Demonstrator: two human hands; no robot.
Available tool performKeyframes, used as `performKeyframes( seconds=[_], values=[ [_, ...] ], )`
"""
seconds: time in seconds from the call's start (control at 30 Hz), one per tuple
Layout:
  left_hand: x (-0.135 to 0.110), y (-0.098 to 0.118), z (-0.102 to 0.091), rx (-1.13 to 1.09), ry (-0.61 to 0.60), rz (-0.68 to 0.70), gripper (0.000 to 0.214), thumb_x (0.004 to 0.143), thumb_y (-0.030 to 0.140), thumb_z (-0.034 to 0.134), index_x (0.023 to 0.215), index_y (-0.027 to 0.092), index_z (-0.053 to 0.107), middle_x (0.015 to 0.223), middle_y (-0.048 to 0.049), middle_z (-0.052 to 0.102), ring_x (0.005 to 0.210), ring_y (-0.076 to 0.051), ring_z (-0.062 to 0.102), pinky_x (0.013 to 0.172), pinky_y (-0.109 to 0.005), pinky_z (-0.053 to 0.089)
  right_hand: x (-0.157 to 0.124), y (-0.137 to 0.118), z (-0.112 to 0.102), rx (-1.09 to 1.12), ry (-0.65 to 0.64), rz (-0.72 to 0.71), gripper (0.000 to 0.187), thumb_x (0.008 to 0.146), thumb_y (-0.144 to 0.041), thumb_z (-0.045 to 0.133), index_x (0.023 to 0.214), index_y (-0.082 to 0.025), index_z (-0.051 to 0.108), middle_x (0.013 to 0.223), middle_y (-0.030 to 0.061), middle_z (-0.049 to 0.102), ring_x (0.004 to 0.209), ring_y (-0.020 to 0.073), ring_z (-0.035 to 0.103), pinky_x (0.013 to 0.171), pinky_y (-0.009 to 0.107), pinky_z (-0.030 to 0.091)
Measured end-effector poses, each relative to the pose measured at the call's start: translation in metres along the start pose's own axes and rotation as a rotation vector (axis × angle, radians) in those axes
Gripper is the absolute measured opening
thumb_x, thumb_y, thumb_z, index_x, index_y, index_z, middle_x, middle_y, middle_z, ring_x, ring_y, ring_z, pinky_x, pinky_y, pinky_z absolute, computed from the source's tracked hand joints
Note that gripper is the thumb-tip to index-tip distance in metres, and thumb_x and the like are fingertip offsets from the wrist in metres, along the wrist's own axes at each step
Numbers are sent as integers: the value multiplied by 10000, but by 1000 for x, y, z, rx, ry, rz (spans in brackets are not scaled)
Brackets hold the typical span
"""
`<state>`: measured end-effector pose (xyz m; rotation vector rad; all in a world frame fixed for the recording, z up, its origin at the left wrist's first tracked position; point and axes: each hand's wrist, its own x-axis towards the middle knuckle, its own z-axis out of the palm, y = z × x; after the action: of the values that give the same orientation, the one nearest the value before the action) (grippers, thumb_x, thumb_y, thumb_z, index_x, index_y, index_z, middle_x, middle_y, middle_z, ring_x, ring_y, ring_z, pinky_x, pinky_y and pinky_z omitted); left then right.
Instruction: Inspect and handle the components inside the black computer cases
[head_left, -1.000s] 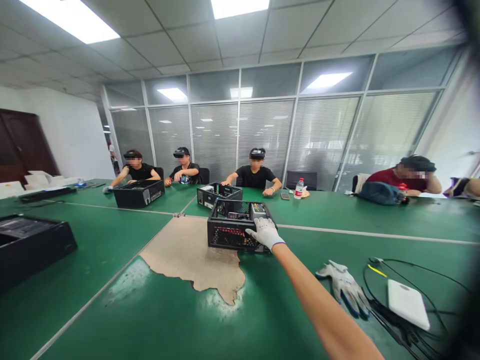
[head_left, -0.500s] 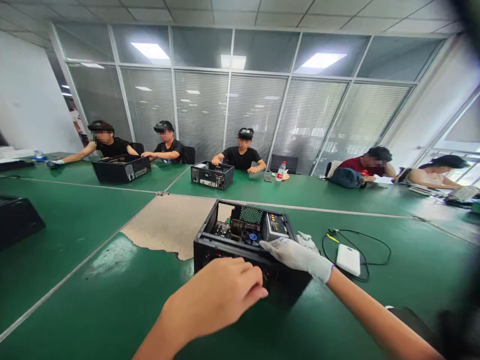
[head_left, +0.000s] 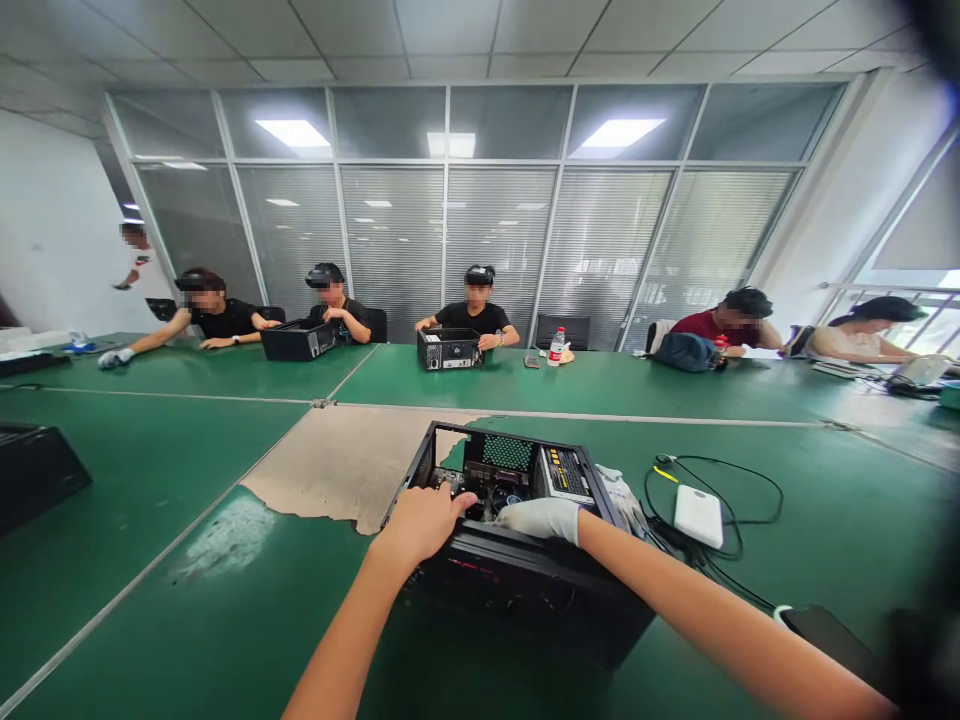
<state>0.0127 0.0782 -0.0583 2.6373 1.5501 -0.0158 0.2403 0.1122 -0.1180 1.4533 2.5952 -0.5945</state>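
Note:
An open black computer case [head_left: 517, 580] lies on the green table [head_left: 225, 620] right in front of me, its power supply [head_left: 564, 472] and board showing inside. My bare left hand [head_left: 421, 522] rests on the case's near top edge, fingers curled over the rim and reaching inside. My right hand [head_left: 538, 518], in a white glove, lies on the same edge beside it with fingers bent into the case. Whether either hand grips a part inside is hidden.
A spare glove [head_left: 621, 492], a white power bank [head_left: 697, 514] and black cables [head_left: 720, 480] lie right of the case. Another black case [head_left: 34, 470] sits at far left. Several people work on cases across the table; the mat has a worn bare patch [head_left: 345, 465].
The case has come much closer to me across the table. My left hand entered the view and moved onto the case's rim. My gloved right hand shifted along the same edge.

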Motion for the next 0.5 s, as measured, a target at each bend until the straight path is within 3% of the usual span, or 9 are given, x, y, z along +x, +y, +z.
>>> performKeyframes(
  seconds=[0.07, 0.2, 0.33, 0.43, 0.5],
  values=[
    [2, -3, 1, -43, 2, 18, 491, 1143, 488, 265, 1276, 142, 587, 1115, -179, 747, 1030, -408, 721, 841, -451, 540, -3, 5, -5, 38, 21, 8, 333, 973, -134, 492, 1004, -207, 815, 958, 27, 815, 760, 162, 686, 770, 249, 524],
    [6, -9, 5, -208, 57, -26, 500, 1134, 539, 262, 1246, 155, 563, 1156, -165, 735, 1037, -379, 722, 819, -413, 537, -6, 10, -17, 115, 188, 83, 378, 1064, -267, 401, 1183, -183, 750, 1013, 67, 801, 835, 196, 708, 815, 272, 520],
    [11, -2, 10, -321, 122, 44, 424, 1137, 532, 300, 1254, 221, 564, 1283, -107, 694, 1083, -317, 712, 857, -363, 532, -3, 7, -16, -33, 256, 35, 392, 1023, -151, 405, 1296, -146, 686, 1110, 141, 790, 932, 222, 731, 855, 287, 522],
    [12, 10, 11, -215, 115, 84, 400, 1146, 477, 306, 1237, 229, 606, 1223, -101, 714, 1065, -331, 711, 858, -384, 535, 0, 7, -3, -282, 199, -95, 396, 972, -73, 434, 1254, -128, 707, 1081, 164, 791, 905, 228, 744, 818, 297, 534],
    [12, 15, 11, -49, 53, 93, 417, 1150, 397, 263, 1327, 237, 605, 1234, -131, 706, 1092, -358, 698, 852, -411, 539, 4, 11, 6, -333, 193, -166, 334, 952, -77, 493, 1139, -169, 754, 951, 111, 803, 792, 200, 738, 737, 270, 532]
  ],
)
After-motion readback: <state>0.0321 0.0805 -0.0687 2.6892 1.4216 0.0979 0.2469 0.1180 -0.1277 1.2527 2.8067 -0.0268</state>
